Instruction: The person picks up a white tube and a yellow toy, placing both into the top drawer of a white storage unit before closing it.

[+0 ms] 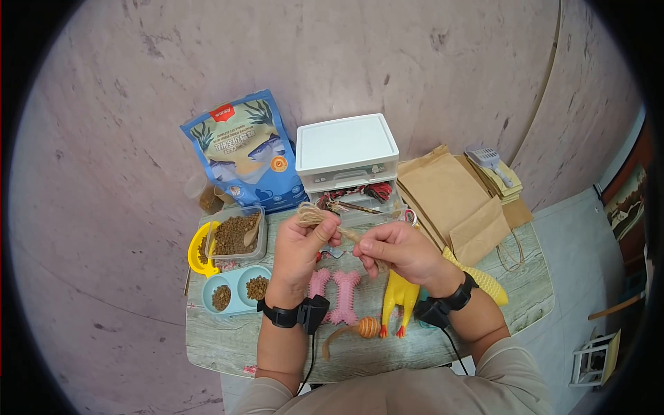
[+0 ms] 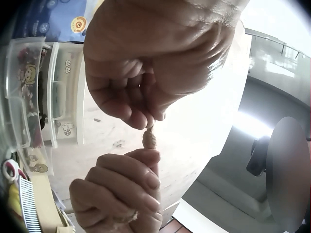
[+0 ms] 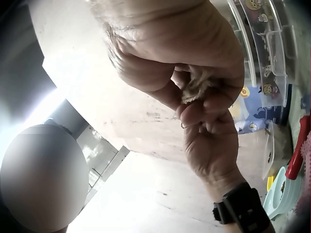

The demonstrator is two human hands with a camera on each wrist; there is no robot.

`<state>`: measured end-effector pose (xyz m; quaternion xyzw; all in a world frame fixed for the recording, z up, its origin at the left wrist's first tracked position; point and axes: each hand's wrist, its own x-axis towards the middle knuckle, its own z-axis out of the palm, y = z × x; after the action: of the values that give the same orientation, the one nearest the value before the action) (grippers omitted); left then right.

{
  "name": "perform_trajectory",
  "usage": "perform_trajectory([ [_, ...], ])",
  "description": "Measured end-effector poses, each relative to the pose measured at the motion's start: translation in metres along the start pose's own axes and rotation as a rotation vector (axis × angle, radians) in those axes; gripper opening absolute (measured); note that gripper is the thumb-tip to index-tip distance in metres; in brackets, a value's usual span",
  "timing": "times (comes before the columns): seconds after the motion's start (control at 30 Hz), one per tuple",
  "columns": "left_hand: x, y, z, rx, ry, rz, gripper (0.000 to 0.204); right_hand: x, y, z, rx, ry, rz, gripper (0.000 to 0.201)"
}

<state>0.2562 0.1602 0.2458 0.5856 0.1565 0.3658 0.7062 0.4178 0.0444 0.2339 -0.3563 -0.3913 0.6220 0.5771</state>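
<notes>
A bundle of beige twine (image 1: 311, 216) is held up between the two hands, above the table. My left hand (image 1: 301, 250) pinches it near its looped end, thumb against the fingers. From the right, my right hand (image 1: 404, 254) grips the other part with thumb and curled fingers. In the left wrist view a short wrapped section of twine (image 2: 149, 140) shows between the left hand (image 2: 150, 58) and the right hand (image 2: 116, 191). The right wrist view shows frayed twine (image 3: 195, 90) inside the curled fingers of the right hand (image 3: 180, 58).
Behind the hands stand a white drawer unit (image 1: 347, 149) and a blue food bag (image 1: 249, 155). Kibble tub (image 1: 238, 238) and blue double bowl (image 1: 234, 294) are left; pink toy (image 1: 344, 296), striped ball (image 1: 368, 327), yellow chicken (image 1: 399, 301) lie nearer. Paper bags (image 1: 449, 200) lie right.
</notes>
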Motion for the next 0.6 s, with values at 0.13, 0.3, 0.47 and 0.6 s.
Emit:
perform_trajectory([
  [0.13,0.000,-0.001,0.001,-0.026,0.068,0.020,0.015,-0.003,-0.008,0.008,-0.141,0.053,-0.028,0.018],
  [0.3,0.005,0.000,-0.007,-0.022,0.073,-0.004,0.016,-0.006,-0.003,0.012,-0.701,0.318,-0.350,0.014],
  [0.47,0.005,0.003,-0.008,-0.051,0.087,-0.040,0.013,-0.001,-0.003,0.004,-0.829,0.409,-0.466,0.013],
  [0.6,0.008,0.003,-0.015,-0.018,0.112,-0.001,0.013,-0.004,-0.014,-0.003,-0.688,0.461,-0.530,0.013],
])
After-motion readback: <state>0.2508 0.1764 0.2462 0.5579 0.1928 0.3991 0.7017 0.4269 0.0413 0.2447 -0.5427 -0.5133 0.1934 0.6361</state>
